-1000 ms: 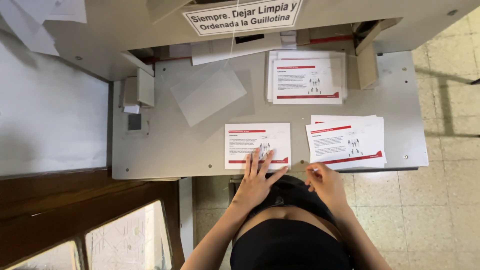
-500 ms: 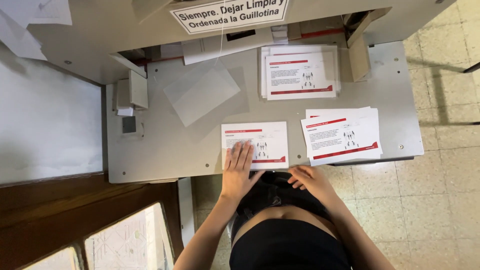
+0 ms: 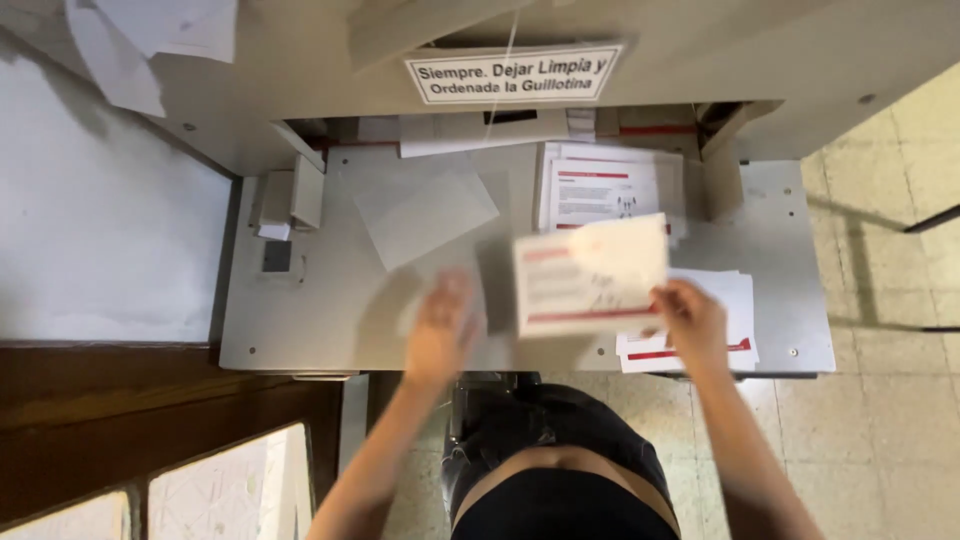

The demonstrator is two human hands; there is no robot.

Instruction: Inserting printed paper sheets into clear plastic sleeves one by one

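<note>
My right hand grips a stack of printed red-and-white sheets by its right edge, lifting it clear of the grey table near the front edge; the stack is blurred. My left hand hovers open and flat, fingers spread, over the table's front edge, left of the stack, holding nothing. Under my right hand, a second pile lies at the front right corner. A third pile sits at the back, and a blank sheet lies left of it.
</note>
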